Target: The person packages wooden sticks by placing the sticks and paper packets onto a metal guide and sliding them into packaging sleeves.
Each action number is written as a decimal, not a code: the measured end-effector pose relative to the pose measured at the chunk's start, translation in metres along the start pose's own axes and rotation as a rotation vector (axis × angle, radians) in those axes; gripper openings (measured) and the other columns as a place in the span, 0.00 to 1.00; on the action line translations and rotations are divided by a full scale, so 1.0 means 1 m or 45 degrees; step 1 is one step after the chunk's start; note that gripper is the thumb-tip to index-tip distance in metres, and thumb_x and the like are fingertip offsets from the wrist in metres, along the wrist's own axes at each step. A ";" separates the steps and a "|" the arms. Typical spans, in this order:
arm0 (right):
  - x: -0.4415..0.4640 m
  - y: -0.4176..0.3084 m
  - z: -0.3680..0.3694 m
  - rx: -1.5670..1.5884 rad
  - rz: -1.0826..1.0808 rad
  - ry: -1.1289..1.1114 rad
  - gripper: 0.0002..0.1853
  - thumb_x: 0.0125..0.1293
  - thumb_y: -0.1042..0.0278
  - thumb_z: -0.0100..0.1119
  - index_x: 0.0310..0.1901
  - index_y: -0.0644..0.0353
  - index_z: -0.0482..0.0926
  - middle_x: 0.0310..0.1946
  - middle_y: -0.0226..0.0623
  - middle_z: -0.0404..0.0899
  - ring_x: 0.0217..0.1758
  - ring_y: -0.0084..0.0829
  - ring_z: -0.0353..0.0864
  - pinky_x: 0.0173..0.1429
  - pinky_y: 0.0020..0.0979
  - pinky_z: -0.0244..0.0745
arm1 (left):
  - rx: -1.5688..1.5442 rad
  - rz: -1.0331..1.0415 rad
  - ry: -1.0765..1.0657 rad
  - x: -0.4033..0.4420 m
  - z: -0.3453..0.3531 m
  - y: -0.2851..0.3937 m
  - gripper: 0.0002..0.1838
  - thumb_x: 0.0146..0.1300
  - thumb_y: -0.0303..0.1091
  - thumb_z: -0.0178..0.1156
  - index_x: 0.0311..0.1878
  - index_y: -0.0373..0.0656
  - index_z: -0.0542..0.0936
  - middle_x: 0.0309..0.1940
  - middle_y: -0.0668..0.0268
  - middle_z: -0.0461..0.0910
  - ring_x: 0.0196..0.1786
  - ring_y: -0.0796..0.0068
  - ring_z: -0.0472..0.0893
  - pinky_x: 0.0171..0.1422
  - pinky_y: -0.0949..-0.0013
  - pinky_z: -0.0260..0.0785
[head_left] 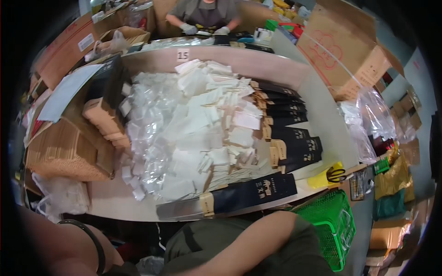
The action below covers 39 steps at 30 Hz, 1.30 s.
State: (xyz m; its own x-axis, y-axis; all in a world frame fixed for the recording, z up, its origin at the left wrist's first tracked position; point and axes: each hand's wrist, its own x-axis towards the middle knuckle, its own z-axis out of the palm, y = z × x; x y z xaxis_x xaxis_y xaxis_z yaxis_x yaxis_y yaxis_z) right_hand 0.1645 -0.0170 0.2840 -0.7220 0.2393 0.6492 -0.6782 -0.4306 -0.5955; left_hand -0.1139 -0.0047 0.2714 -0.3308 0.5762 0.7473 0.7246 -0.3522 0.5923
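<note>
Neither of my hands shows; both lie beyond the lower edge of the picture. My bare right arm (pixel 258 241) reaches across my lap toward the lower left. At the bottom left is blurred bare skin with a dark band (pixel 87 234) around it, probably my left arm. Along the near table edge lies a long dark printed sleeve (pixel 248 193) with a tan label and a clear end. Behind it spreads a heap of white paper slips (pixel 202 115), with small clear plastic packets (pixel 154 124) to its left. Several dark printed packages (pixel 294 142) overlap at the right.
A yellow holder (pixel 322 177) with black-handled scissors (pixel 337 175) sits at the right table edge, above a green basket (pixel 338 230). Stacked brown cardboard (pixel 69 152) stands left. Large cartons (pixel 340 50) rise at the right. Across the partition, a gloved person (pixel 202 18) works.
</note>
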 end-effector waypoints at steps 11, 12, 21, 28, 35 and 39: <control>-0.192 -0.032 -0.088 -2.180 0.745 1.044 0.07 0.66 0.71 0.69 0.42 0.62 0.85 0.38 0.45 0.85 0.44 0.49 0.84 0.51 0.42 0.79 | -0.141 0.159 0.041 -0.008 0.044 0.034 0.15 0.69 0.28 0.65 0.56 0.34 0.80 0.47 0.57 0.83 0.48 0.64 0.80 0.56 0.60 0.75; -0.204 -0.031 -0.091 -2.280 0.725 1.064 0.06 0.65 0.71 0.69 0.40 0.62 0.84 0.37 0.45 0.84 0.43 0.49 0.84 0.50 0.43 0.79 | -0.105 0.100 -0.104 -0.019 0.060 0.023 0.15 0.69 0.28 0.64 0.56 0.34 0.81 0.47 0.57 0.83 0.48 0.64 0.80 0.56 0.60 0.75; -0.227 -0.067 -0.146 -2.891 1.401 1.024 0.11 0.60 0.68 0.72 0.40 0.60 0.80 0.37 0.45 0.82 0.45 0.51 0.83 0.49 0.48 0.78 | 0.500 -0.099 -0.776 -0.171 0.127 -0.138 0.27 0.59 0.37 0.75 0.61 0.38 0.80 0.53 0.49 0.80 0.54 0.44 0.81 0.59 0.51 0.76; -0.246 -0.088 -0.154 -2.650 1.290 0.997 0.13 0.57 0.68 0.75 0.37 0.61 0.78 0.32 0.43 0.79 0.38 0.50 0.81 0.44 0.47 0.75 | 0.107 -0.758 -0.781 -0.167 0.122 -0.131 0.14 0.66 0.31 0.71 0.52 0.37 0.82 0.43 0.57 0.86 0.41 0.67 0.86 0.48 0.66 0.77; -0.255 -0.085 -0.146 -2.697 1.016 1.187 0.08 0.62 0.70 0.72 0.39 0.61 0.83 0.33 0.43 0.82 0.39 0.46 0.83 0.44 0.40 0.77 | -0.438 -0.840 -0.742 -0.217 0.142 -0.043 0.18 0.66 0.29 0.71 0.58 0.40 0.84 0.36 0.60 0.84 0.34 0.71 0.83 0.41 0.70 0.74; -0.226 -0.091 -0.146 -2.915 0.721 1.149 0.06 0.65 0.70 0.68 0.41 0.60 0.84 0.34 0.41 0.85 0.39 0.46 0.84 0.46 0.42 0.78 | -0.130 -0.273 -0.804 -0.231 0.147 -0.055 0.16 0.61 0.31 0.74 0.52 0.42 0.84 0.47 0.54 0.82 0.43 0.54 0.83 0.47 0.61 0.76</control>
State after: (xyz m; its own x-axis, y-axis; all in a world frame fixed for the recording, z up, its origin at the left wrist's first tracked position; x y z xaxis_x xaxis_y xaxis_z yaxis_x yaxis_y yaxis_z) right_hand 0.3697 0.0951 0.1225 -0.2566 0.8605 0.4402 0.8625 0.4094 -0.2975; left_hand 0.0115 -0.0105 0.0217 -0.0216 0.9509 0.3088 0.6114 -0.2318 0.7566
